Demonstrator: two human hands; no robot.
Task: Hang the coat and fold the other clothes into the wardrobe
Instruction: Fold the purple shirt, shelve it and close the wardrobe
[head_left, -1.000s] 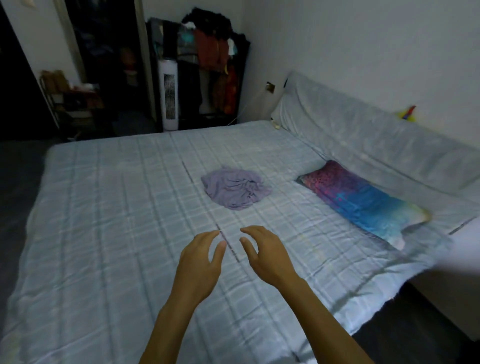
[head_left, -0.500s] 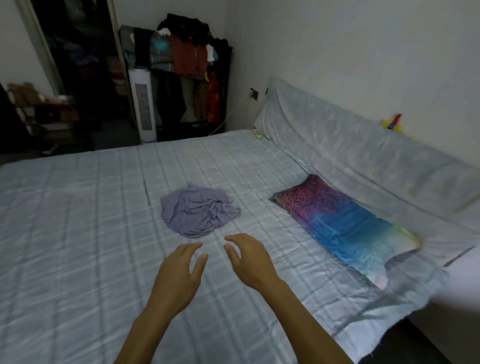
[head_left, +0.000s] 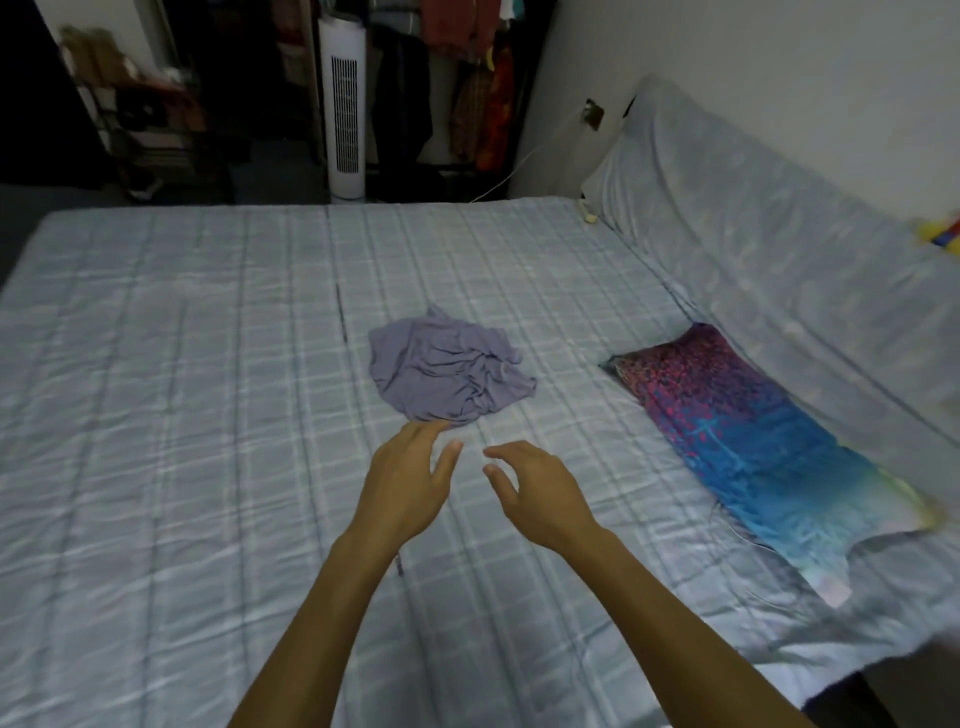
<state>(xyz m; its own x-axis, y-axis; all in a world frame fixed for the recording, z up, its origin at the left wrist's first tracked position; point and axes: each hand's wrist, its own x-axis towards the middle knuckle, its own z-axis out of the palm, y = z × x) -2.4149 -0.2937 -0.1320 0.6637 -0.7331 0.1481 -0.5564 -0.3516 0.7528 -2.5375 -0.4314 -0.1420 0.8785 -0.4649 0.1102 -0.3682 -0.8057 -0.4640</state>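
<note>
Pale blue checked quilted bed (head_left: 156, 415) fills the view, and a white tower fan (head_left: 343, 104) stands beyond its far edge. The left hand (head_left: 410, 488) reaches out, fingers straight and spread, holding nothing. Its tips are at the near hem of the crumpled lilac cloth garment (head_left: 447, 369) lying mid-bed, perhaps just touching it. The right hand (head_left: 540, 493) hovers just beside, fingers loosely curved, empty. Far right, a pink-to-blue patterned pillow (head_left: 769, 447) lies on the bed.
</note>
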